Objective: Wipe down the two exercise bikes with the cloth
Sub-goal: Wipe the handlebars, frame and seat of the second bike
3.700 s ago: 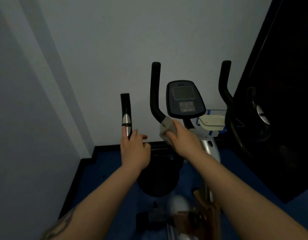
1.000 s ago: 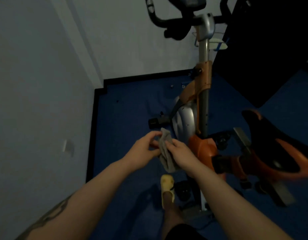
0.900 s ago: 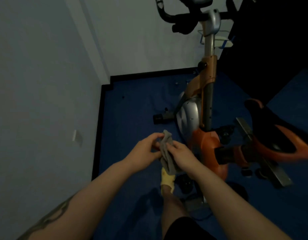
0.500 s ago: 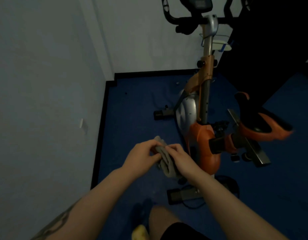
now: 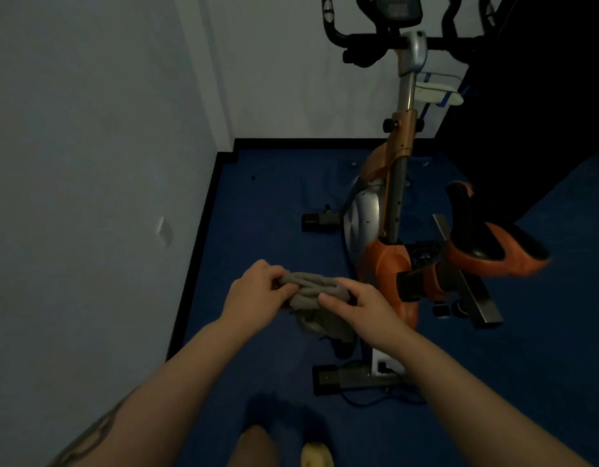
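Both hands pinch the cloth, bunched with its long axis left-right: left hand on 1 end, right hand on the other. The bike stands just right, nearer the right hand.

Dark blue carpet floor, grey wall with a small white plate, black skirting, yellow slipper

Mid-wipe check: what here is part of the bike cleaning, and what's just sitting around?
Part of the job:
grey cloth, held bunched by left hand and right hand
orange exercise bike

Just there:
white tray behind the bike
wall plate
yellow slipper
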`<state>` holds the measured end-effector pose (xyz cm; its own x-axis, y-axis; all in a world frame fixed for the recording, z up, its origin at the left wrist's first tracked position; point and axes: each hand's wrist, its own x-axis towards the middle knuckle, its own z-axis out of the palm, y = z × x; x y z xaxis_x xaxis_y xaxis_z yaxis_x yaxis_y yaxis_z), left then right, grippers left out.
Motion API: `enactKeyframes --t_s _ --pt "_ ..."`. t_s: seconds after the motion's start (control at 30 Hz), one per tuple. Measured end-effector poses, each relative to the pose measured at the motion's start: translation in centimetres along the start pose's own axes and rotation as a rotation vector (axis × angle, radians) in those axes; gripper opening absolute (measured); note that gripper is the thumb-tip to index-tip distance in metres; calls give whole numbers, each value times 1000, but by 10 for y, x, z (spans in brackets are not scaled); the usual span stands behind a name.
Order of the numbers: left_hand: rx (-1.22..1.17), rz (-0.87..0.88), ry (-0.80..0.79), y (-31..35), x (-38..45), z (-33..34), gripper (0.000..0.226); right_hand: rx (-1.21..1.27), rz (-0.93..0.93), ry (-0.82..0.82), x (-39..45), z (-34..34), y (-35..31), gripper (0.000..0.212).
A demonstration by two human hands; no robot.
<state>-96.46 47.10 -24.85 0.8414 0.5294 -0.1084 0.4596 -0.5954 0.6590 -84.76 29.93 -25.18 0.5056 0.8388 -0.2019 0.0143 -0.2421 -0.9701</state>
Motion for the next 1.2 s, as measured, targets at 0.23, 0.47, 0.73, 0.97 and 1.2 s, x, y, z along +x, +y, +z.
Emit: enactKeyframes --t_s 0.23,0.47,0.73,0.97,1.2 --pt "-201 175 -125 31 -37 14 53 -246 -7 83 -31 -4 -2 26" --pt "-257 137 -165 47 -78 30 36 -396 96 -18 -81 -6 4 30" --pt "-354 36 -145 66 -138 84 24 -370 129 173 -164 8 33 39" --pt "-264 161 -137 118 -150 133 13 -590 127 272 -236 -47 52 40" --pt "-227 237 -110 207 -143 212 12 -696 91 429 -298 -140 64 13"
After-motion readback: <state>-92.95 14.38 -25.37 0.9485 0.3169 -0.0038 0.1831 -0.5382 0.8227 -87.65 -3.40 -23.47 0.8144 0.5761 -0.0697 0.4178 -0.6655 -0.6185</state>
